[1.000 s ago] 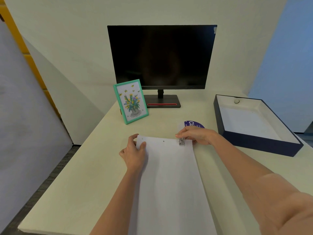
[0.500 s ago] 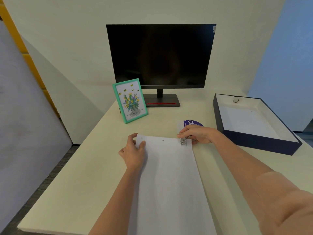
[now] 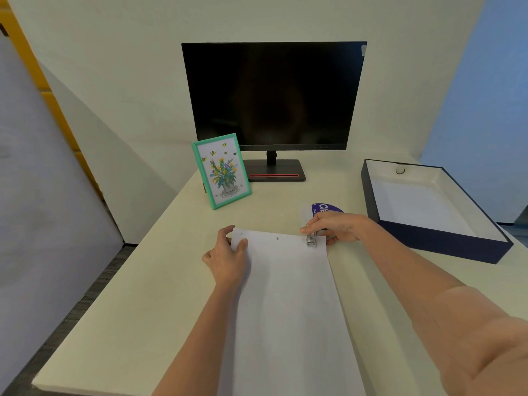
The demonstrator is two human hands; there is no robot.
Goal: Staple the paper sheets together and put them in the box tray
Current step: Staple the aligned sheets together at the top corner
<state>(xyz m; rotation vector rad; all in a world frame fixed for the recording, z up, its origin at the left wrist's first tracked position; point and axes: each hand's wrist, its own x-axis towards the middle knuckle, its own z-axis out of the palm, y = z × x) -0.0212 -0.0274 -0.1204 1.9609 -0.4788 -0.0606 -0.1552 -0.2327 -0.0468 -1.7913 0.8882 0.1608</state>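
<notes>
One stack of paper sheets (image 3: 285, 304) lies on the desk (image 3: 137, 295), with one box tray (image 3: 428, 235) far right. The left hand (image 3: 227, 257) pinches its far-left corner, thumb on top. The right hand (image 3: 335, 227) closes around one small stapler (image 3: 311, 240) at the far-right corner.

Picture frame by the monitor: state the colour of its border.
The picture frame has a mint-green border, seen in the head view, the only view here.
</notes>
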